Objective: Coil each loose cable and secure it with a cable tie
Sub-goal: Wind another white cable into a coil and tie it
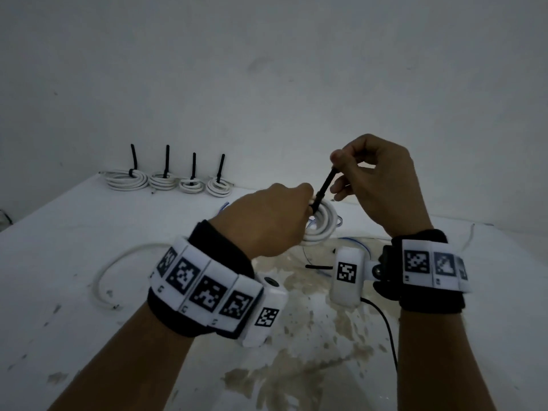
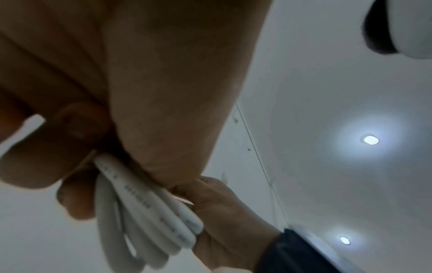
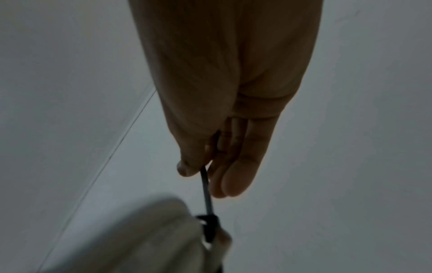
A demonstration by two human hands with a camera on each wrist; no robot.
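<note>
My left hand (image 1: 268, 221) grips a white coiled cable (image 1: 321, 221) held above the table; the left wrist view shows its loops (image 2: 149, 218) bunched under my fingers. A black cable tie (image 1: 324, 186) wraps the coil, its tail slanting up to the right. My right hand (image 1: 370, 179) pinches that tail between thumb and forefinger. In the right wrist view the tie's tail (image 3: 207, 192) runs from my pinching fingers down to its black head (image 3: 209, 225) on the blurred coil (image 3: 149, 236).
Several tied white coils (image 1: 166, 180) with upright black tie tails stand along the back of the white table (image 1: 59, 262). A loose white cable (image 1: 112, 271) curves at left. A black tie (image 1: 318, 266) and thin blue wire (image 1: 355, 241) lie under my hands.
</note>
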